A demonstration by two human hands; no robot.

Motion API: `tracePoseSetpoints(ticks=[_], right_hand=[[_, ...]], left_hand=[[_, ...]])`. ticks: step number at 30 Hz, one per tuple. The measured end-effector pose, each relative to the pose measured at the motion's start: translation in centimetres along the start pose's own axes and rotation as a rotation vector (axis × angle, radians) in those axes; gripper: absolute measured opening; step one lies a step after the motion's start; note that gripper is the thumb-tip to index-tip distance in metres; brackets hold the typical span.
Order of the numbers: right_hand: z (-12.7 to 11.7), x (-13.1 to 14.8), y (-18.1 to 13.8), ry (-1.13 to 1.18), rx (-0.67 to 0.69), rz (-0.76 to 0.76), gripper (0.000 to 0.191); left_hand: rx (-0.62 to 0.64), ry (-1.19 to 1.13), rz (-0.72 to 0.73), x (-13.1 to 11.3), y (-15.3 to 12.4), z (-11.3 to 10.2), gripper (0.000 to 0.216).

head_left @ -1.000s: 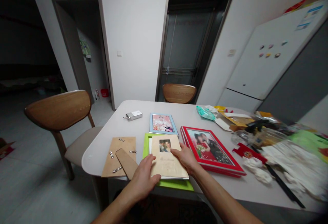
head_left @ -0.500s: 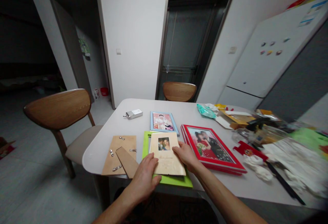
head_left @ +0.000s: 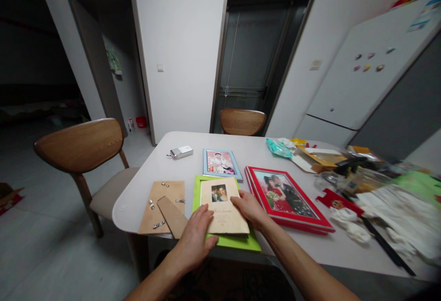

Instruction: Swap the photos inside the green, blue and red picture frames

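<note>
A cream paper insert [head_left: 229, 220] with a small photo of a couple lies over a lime-green picture frame [head_left: 253, 244], tilted slightly. My left hand [head_left: 196, 230] holds its left edge, fingers on the paper and thumb toward the bottom. At the right edge, my right hand [head_left: 250, 207] grips it, with some fingers hidden. To the left lies a brown backing board [head_left: 167, 200] with metal clips and a stand leg [head_left: 172, 216]. A light-blue framed photo [head_left: 222, 162] lies just beyond the green frame.
Red picture frames [head_left: 289, 197] are stacked right of my hands. A silver box-like device [head_left: 181, 152] lies at the far left of the table [head_left: 129, 207]. Crumpled white paper [head_left: 396, 218], a black strip [head_left: 387, 246] and packaging crowd the right side. Wooden chairs [head_left: 82, 144] stand around.
The paper insert has shifted slightly left and lower over the green frame, with both hands still on it. The whole view has moved a little.
</note>
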State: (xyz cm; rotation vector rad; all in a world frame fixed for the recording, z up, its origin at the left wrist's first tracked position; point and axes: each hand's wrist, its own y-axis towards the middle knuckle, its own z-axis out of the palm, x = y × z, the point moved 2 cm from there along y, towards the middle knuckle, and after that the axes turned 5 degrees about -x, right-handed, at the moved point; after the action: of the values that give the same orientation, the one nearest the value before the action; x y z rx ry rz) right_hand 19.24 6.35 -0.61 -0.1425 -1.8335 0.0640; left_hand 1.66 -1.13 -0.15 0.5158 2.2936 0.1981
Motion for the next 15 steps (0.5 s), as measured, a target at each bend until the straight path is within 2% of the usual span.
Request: tracePoseSetpoints(ticks=[4, 7, 10, 15], right_hand=[[-0.1, 0.9, 0.1, -0.476, -0.093, -0.173, 0.026], [-0.2, 1.5, -0.2, -0.739, -0.160, -0.214, 0.031], [-0.3, 1.7, -0.6, -0.935, -0.167, -0.192, 0.038], [-0.1, 1.8, -1.0, -1.045, -0.142, -0.191, 0.040]], left_hand=[[0.035, 0.032, 0.018, -0.2, 0.0, 0.0, 0.048], [0.072, 0.080, 0.026, -0.5, 0.0, -0.2, 0.042], [0.103, 0.129, 0.023, -0.8, 0.1, -0.3, 0.038], [0.138, 0.185, 0.024, -1.0, 0.1, -0.1, 0.037]])
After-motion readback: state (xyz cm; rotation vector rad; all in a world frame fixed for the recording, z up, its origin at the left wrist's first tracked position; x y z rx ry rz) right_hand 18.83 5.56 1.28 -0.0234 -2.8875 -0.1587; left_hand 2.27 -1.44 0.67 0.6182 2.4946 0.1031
